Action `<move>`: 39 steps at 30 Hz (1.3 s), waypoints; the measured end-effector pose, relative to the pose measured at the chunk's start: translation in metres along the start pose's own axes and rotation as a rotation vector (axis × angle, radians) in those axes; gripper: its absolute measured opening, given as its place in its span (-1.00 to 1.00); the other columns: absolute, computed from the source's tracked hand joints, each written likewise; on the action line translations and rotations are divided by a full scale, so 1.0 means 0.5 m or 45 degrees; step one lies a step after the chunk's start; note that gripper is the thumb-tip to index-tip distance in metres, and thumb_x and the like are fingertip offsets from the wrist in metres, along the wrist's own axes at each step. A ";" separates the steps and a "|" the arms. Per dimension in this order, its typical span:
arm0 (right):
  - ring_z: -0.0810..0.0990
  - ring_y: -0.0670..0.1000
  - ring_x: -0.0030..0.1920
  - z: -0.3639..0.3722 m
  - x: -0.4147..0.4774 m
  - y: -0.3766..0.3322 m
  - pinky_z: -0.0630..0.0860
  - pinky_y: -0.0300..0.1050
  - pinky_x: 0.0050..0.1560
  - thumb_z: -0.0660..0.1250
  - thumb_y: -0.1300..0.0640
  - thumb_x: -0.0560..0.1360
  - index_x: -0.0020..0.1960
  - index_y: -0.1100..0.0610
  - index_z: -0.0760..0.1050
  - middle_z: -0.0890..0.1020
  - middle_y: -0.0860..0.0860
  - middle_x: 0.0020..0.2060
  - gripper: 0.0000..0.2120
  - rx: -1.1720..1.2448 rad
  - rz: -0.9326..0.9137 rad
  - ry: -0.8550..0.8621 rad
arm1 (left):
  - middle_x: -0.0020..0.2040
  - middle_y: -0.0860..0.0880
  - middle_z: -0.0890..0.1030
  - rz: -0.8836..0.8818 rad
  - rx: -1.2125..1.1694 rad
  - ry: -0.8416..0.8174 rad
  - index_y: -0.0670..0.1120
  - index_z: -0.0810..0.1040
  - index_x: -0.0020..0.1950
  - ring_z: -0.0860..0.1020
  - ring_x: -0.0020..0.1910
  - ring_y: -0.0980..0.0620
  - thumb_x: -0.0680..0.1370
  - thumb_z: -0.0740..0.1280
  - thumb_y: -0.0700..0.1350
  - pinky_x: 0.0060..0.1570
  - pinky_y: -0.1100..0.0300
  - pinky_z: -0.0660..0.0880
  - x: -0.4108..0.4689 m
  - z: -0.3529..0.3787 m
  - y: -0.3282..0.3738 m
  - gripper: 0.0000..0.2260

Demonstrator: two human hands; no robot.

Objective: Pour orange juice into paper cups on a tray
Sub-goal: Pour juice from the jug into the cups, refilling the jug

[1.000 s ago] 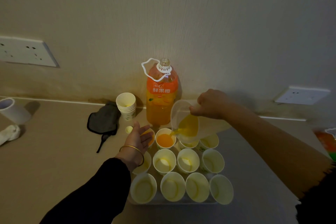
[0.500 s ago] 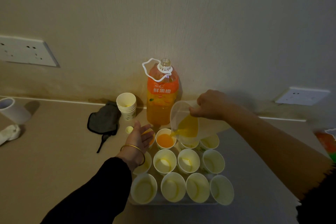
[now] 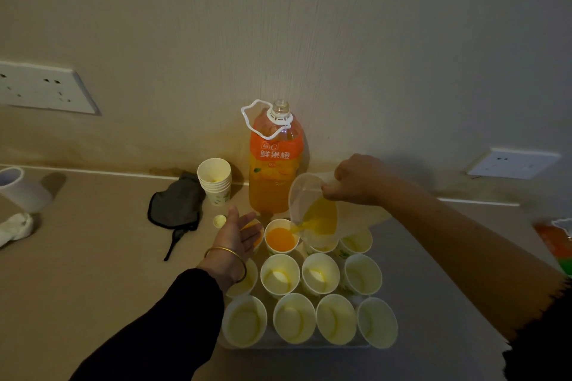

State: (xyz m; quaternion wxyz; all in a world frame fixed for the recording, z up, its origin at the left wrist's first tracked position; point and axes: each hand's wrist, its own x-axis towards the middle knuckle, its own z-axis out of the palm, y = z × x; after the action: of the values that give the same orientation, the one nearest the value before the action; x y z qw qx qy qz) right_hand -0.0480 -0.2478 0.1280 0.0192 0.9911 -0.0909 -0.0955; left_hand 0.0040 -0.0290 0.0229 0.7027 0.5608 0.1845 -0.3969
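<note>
The right hand (image 3: pixel 359 178) grips the handle of a clear jug (image 3: pixel 312 210), tipped so orange juice runs from its lip into the filling cup (image 3: pixel 281 238) in the back row. The left hand (image 3: pixel 238 232) hovers flat, fingers straight, holding nothing (just beside that cup, over the tray's back-left corner). Paper cups crowd the tray (image 3: pixel 309 346) right to its front edge. The uncapped bottle (image 3: pixel 275 170) stands close behind, by the wall. A stretch of counter (image 3: pixel 102 257) separates tray and black pouch (image 3: pixel 176 204).
</note>
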 end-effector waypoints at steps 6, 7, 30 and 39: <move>0.31 -0.05 -0.44 0.003 0.002 0.002 0.22 -0.19 -0.42 0.19 -0.31 0.46 -0.44 0.09 0.32 0.35 -0.02 -0.47 -0.47 -0.014 -0.002 0.000 | 0.31 -0.18 0.47 -0.004 0.001 0.003 -0.11 0.47 0.30 0.40 0.32 -0.10 0.61 -0.05 0.22 0.33 0.03 0.22 0.001 0.003 -0.001 -0.46; 0.32 -0.04 -0.44 0.004 0.002 0.003 0.23 -0.19 -0.41 0.19 -0.31 0.46 -0.44 0.09 0.32 0.36 -0.01 -0.47 -0.47 -0.018 -0.001 -0.003 | 0.31 -0.18 0.47 -0.005 -0.001 0.003 -0.11 0.47 0.29 0.40 0.32 -0.10 0.61 -0.05 0.23 0.33 0.03 0.22 0.002 0.003 -0.002 -0.46; 0.32 -0.07 -0.45 0.001 0.005 -0.008 0.21 -0.20 -0.42 0.20 -0.32 0.45 -0.44 0.07 0.31 0.37 -0.03 -0.47 -0.48 -0.024 0.006 -0.007 | 0.31 -0.18 0.47 -0.016 -0.003 0.022 -0.13 0.47 0.31 0.39 0.33 -0.11 0.62 -0.06 0.21 0.30 0.04 0.23 0.002 0.003 -0.003 -0.45; 0.38 -0.04 -0.39 -0.011 -0.004 -0.002 0.23 -0.20 -0.41 0.15 -0.30 0.49 -0.42 0.05 0.29 0.40 -0.01 -0.43 -0.51 -0.038 0.020 0.008 | 0.03 -0.12 0.55 0.012 0.015 -0.014 -0.10 0.49 0.22 0.44 0.14 -0.06 0.61 -0.05 0.22 0.20 0.07 0.24 0.007 0.021 -0.010 -0.49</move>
State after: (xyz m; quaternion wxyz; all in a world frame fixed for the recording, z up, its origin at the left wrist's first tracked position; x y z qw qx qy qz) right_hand -0.0490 -0.2465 0.1336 0.0351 0.9902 -0.0973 -0.0934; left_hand 0.0004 -0.0402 0.0202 0.7023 0.5636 0.1759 -0.3977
